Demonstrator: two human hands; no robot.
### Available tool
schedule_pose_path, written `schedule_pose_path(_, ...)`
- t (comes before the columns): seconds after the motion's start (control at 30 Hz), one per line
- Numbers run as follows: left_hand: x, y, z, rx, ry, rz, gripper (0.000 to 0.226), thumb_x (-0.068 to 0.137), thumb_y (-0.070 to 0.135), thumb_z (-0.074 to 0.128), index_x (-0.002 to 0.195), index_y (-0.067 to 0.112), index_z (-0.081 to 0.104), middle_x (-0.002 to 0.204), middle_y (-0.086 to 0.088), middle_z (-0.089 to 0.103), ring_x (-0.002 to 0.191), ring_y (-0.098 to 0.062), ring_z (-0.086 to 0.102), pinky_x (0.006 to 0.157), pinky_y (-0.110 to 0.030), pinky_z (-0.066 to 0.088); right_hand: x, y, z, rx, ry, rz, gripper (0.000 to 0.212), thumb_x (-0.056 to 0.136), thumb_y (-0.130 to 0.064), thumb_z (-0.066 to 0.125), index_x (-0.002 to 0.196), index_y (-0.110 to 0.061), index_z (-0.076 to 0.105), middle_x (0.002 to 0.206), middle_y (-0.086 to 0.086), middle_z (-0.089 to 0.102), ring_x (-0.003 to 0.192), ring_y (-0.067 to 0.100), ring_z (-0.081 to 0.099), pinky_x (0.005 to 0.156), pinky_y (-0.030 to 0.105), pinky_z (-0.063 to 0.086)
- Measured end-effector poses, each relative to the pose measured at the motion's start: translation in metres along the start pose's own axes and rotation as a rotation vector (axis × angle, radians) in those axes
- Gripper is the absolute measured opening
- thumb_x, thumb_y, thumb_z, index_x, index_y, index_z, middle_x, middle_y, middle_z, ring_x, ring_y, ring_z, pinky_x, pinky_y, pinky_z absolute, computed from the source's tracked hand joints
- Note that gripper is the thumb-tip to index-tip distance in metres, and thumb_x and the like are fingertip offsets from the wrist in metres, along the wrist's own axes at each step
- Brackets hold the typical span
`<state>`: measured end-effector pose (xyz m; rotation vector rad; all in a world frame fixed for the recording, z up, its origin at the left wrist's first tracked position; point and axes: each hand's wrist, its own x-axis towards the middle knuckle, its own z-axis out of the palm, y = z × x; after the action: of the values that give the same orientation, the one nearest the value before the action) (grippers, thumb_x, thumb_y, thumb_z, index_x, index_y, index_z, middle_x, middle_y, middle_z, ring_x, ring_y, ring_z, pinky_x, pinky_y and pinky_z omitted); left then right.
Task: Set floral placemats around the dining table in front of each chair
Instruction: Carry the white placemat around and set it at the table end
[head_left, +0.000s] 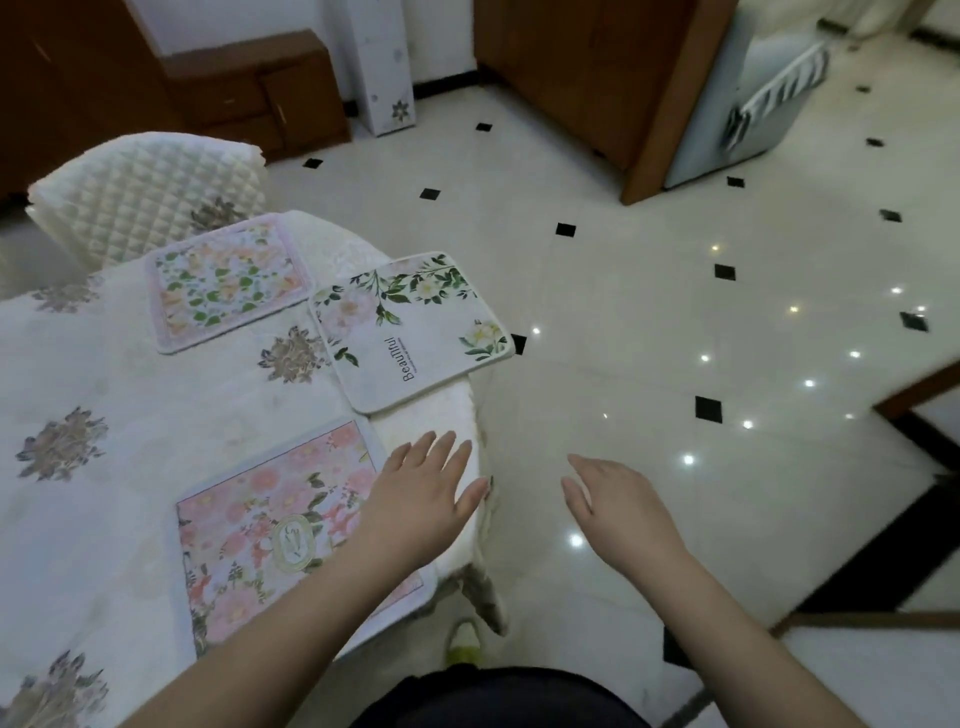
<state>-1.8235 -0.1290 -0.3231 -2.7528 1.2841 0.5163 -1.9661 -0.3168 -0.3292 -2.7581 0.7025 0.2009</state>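
The desk (130, 395) already carries three placemats — far pink-bordered mat (226, 283) before the quilted chair (140, 197), white "Beautiful" mat (410, 332) overhanging the right edge, near pink mat (275, 525). More may remain. Left hand (421, 493) hovers spread over the near mat's right edge; right hand (618, 501) is relaxed and empty over the floor.

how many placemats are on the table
3: a pink placemat nearest, under the left wrist; a white "Beautiful" placemat overhanging the table corner; a pink-bordered placemat before the chair. Others may lie outside the view.

Two bare forearms without sleeves, left hand (423, 488) and right hand (618, 499) ringless, dark garment (493, 699) at waist, yellow-green shoe (464, 642)
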Motion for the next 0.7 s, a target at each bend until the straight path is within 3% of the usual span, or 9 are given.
schedule_pose_path(0.07,0.014,0.002,-0.003,0.002,0.040,-0.011,0.127,0.056,0.071,-0.048,0.159,0.028,0.011,0.168,0.004,0.008,0.154,-0.019,0.005,0.124,-0.040,0.005,0.000,0.004,0.001,0.009,0.038,0.033,0.069,0.093,-0.048,0.020,0.129,-0.008,0.062,0.124,0.011,0.068,0.115,0.029,0.062,0.101,0.037,0.044)
schedule_pose_path(0.17,0.027,0.007,-0.011,-0.026,0.069,0.014,0.113,0.066,0.070,-0.034,0.159,0.029,0.014,0.168,0.004,0.010,0.155,-0.020,0.005,0.124,-0.041,0.006,-0.001,0.012,-0.003,-0.017,0.009,0.078,0.076,0.091,-0.052,0.012,0.137,-0.011,0.056,0.134,0.009,0.062,0.125,0.026,0.056,0.108,0.037,0.038)
schedule_pose_path(0.23,0.037,0.013,-0.019,-0.022,0.074,0.062,0.119,0.064,0.071,-0.040,0.158,0.028,0.018,0.167,0.003,0.013,0.154,-0.020,0.007,0.123,-0.040,0.007,0.002,0.021,-0.009,-0.026,-0.001,0.128,0.069,0.096,-0.051,0.014,0.147,-0.014,0.042,0.145,0.005,0.052,0.134,0.022,0.046,0.112,0.035,0.031)
schedule_pose_path(0.3,0.046,0.020,-0.022,-0.015,0.064,0.116,0.111,0.070,0.069,-0.032,0.158,0.027,0.022,0.167,0.002,0.017,0.154,-0.021,0.012,0.122,-0.040,0.010,0.006,0.031,-0.013,-0.018,-0.008,0.167,0.057,0.103,-0.046,0.025,0.152,-0.017,0.030,0.152,0.002,0.043,0.140,0.019,0.038,0.115,0.033,0.027)
schedule_pose_path(0.37,0.056,0.027,-0.022,-0.022,0.048,0.162,0.097,0.079,0.063,-0.017,0.156,0.025,0.029,0.164,0.000,0.025,0.152,-0.022,0.020,0.121,-0.042,0.016,0.007,0.038,-0.016,-0.010,0.007,0.201,0.059,0.103,-0.048,0.024,0.153,-0.017,0.029,0.153,0.002,0.040,0.141,0.018,0.035,0.115,0.032,0.025)
schedule_pose_path(0.47,0.076,0.036,-0.017,-0.005,0.018,0.204,0.084,0.091,0.059,-0.003,0.149,0.022,0.045,0.155,-0.004,0.045,0.144,-0.025,0.039,0.114,-0.045,0.033,0.003,0.045,-0.021,0.015,0.022,0.243,0.084,0.087,-0.060,-0.001,0.153,-0.017,0.029,0.155,0.003,0.038,0.143,0.018,0.033,0.117,0.032,0.022)
schedule_pose_path(0.57,0.095,0.054,-0.019,0.006,0.014,0.241,0.080,0.100,0.058,-0.001,0.138,0.020,0.060,0.141,-0.006,0.060,0.130,-0.029,0.056,0.101,-0.047,0.047,0.001,0.065,-0.024,0.023,-0.006,0.297,0.066,0.099,-0.054,0.010,0.155,-0.019,0.022,0.160,0.002,0.027,0.148,0.017,0.022,0.119,0.031,0.014)
schedule_pose_path(0.7,0.124,0.089,-0.027,0.013,0.019,0.292,0.096,0.086,0.067,-0.019,0.155,0.025,0.033,0.161,-0.002,0.034,0.150,-0.025,0.028,0.117,-0.045,0.026,0.004,0.100,-0.031,0.029,-0.003,0.328,0.057,0.105,-0.044,0.024,0.156,-0.019,0.017,0.162,0.002,0.021,0.149,0.017,0.017,0.120,0.031,0.011)
